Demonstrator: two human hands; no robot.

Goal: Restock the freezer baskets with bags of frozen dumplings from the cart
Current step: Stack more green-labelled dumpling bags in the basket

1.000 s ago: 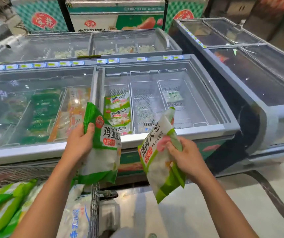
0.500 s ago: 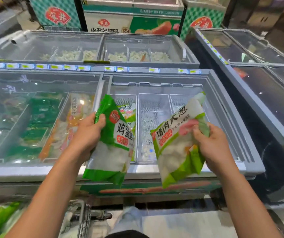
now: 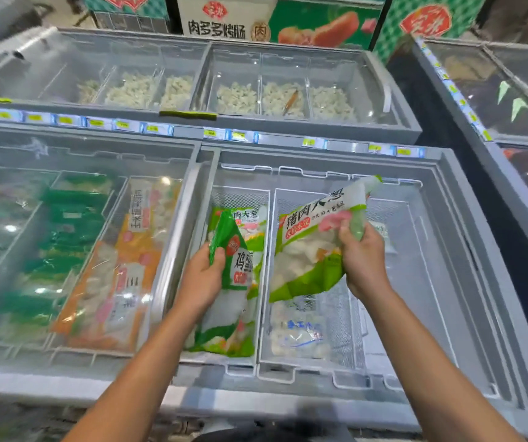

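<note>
Both bags had moved over the freezer baskets; left hand [image 3: 200, 279] gripped the egg dumpling bag [image 3: 228, 301], right hand [image 3: 363, 263] pinched the pork-scallion dumpling bag [image 3: 313, 244]; best laid flat beneath the fingers.

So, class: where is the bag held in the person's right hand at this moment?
In the head view, the bag is right of centre, gripped by the right hand above the middle wire basket, beside the left hand's bag.

Green-white dumpling bags [image 3: 312, 250] held over wire baskets [image 3: 347, 317]

left-lid bags [image 3: 64, 250] blur behind glass; far bin contents [image 3: 237, 97] too small to identify.
</note>
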